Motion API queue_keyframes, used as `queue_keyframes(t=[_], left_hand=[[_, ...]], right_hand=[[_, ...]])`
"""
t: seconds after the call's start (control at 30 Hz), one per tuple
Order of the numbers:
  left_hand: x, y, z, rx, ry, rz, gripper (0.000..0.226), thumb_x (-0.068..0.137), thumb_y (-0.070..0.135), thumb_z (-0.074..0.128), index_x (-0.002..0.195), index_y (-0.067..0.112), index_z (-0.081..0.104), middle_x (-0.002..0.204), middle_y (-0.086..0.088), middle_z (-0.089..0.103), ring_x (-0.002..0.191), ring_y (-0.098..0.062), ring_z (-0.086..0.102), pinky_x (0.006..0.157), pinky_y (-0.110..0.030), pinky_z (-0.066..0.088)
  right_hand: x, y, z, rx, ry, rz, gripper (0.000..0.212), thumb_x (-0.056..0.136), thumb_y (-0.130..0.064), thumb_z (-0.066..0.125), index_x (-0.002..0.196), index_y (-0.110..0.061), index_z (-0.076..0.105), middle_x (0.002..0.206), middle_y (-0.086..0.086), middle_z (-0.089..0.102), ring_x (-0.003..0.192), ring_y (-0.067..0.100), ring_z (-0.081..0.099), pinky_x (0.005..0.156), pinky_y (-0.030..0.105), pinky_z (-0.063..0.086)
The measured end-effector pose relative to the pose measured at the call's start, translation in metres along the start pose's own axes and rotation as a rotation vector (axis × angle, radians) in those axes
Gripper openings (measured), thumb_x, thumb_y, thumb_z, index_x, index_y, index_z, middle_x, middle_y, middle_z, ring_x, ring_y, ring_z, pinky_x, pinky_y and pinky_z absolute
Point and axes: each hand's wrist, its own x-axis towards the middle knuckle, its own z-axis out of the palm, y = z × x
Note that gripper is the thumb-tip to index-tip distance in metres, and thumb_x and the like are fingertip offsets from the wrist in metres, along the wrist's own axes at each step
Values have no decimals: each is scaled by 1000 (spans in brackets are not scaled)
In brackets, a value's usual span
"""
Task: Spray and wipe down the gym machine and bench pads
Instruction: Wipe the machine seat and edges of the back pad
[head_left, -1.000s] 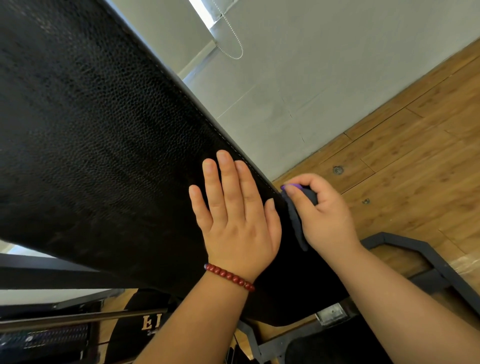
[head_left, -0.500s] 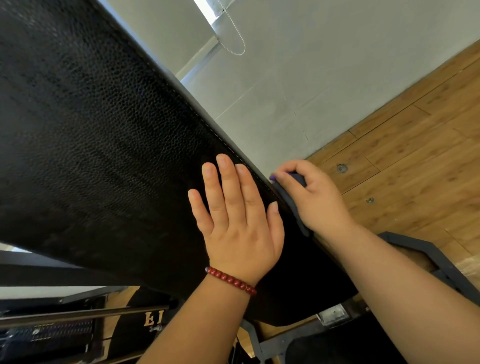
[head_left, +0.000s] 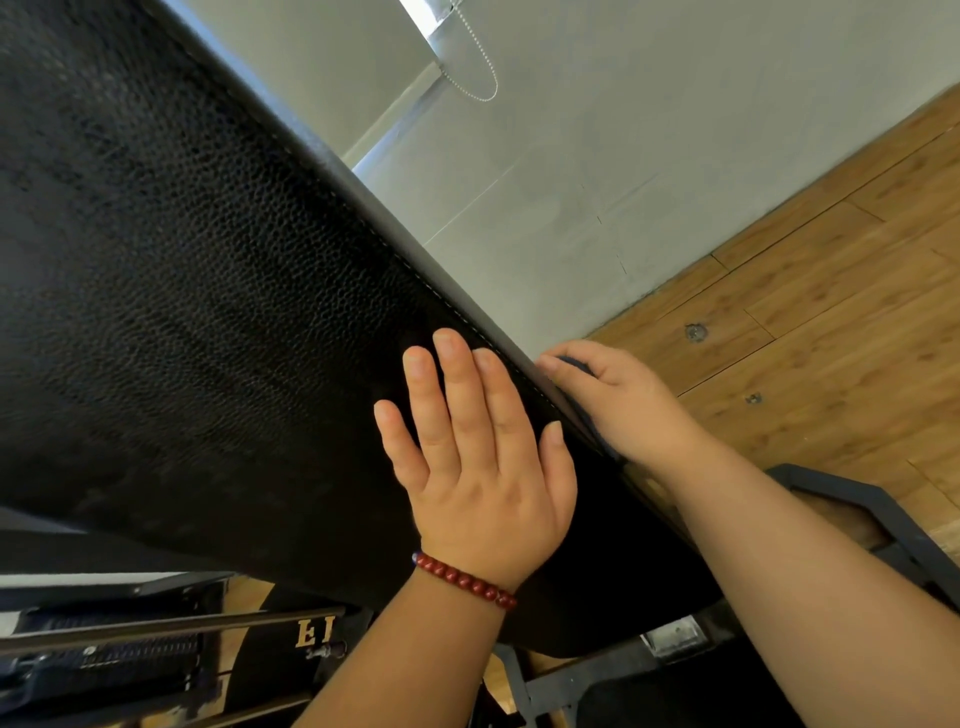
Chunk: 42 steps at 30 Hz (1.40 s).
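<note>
The right hand (head_left: 626, 402), right of centre in the frame, curls its fingers round one dark cloth (head_left: 577, 365) and presses it against the side edge of the pad (head_left: 208, 286). Only slivers of the cloth show, between the fingers and below the palm. Just to its left, the left hand (head_left: 483, 460) lies flat on the pad's face, with fingers straight and close together and holding nothing. One bracelet (head_left: 467, 579) of red beads circles that wrist.

The single pad fills the left and centre of the frame, running as a slanted band from the upper left down to the lower centre. It is black with a pebbled, leather-like grain, and a line of pale stitching follows its right edge.

Below it, at lower left, are dark metal bars and gold letters (head_left: 314, 631). A dark frame (head_left: 872, 504) sits at lower right on the wood floor (head_left: 831, 312), which has two small metal fittings set in it. A grey wall (head_left: 597, 182) fills the upper right, with one bead chain (head_left: 480, 67) looping at the top.
</note>
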Motion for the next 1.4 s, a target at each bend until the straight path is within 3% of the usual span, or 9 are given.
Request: queue_keyframes(t=[0.1,0.37,0.47,0.6,0.83,1.0,1.13,1.27,1.4], left_hand=[[0,0,0,10,8,5,75,99,38,32,152,-1,-4,161,-17,-15,148,-33,-13,120,-50,-6],[-2,-1,2,14,21,26,74,99,37,33,153,-1,-2,160,-16,-17,149,-33,-12,120,-50,-6],[-2,-1,4,29,23,28,73,99,37,32,152,-2,-1,160,-17,-16,149,-34,-11,120,-51,-6],[-2,0,4,21,27,38,72,99,36,31,152,-2,0,160,-17,-14,149,-34,-10,120,-51,-5],[-3,0,5,22,27,32,72,100,36,32,153,-1,0,160,-16,-15,149,-33,-11,119,-52,-5],[-3,1,5,19,26,40,72,100,36,31,152,-1,-2,153,-24,5,148,-33,-13,120,-51,-6],[-5,0,5,25,25,55,74,100,36,33,152,-1,-3,152,-25,6,148,-32,-14,119,-51,-6],[-5,2,6,19,24,43,73,100,36,33,152,0,-3,150,-27,11,148,-31,-15,119,-51,-7],[-5,3,3,10,9,35,73,100,36,32,152,0,-5,152,-25,7,148,-30,-17,119,-50,-7]], right_hand=[[-5,-6,6,94,70,-75,22,97,-17,57,88,-32,70,91,-10,70,87,-2,65,79,13,48],[-20,32,-4,-14,103,76,23,96,-33,54,87,-46,71,97,-7,71,99,16,66,96,52,49],[-14,19,1,28,146,-8,20,94,-37,53,88,-42,72,93,-4,72,93,18,67,91,45,52],[-6,-4,8,154,170,-85,23,99,-19,54,88,-30,71,85,-3,72,80,18,67,74,33,52],[-29,27,-1,-46,206,-88,22,93,-41,48,92,-42,70,100,-10,69,104,11,63,97,46,48],[-18,3,4,-57,205,-255,19,96,-25,55,94,-42,64,94,-17,66,99,2,62,88,16,47],[-32,34,-3,-100,223,-173,20,96,-34,52,92,-50,64,98,-16,67,102,7,62,92,33,49],[-52,64,-16,-223,189,14,26,99,-20,53,90,-43,63,99,-13,66,100,4,59,94,42,49],[-41,27,-6,-120,216,-18,22,99,-22,53,89,-39,63,95,-14,67,96,2,61,87,25,48]])
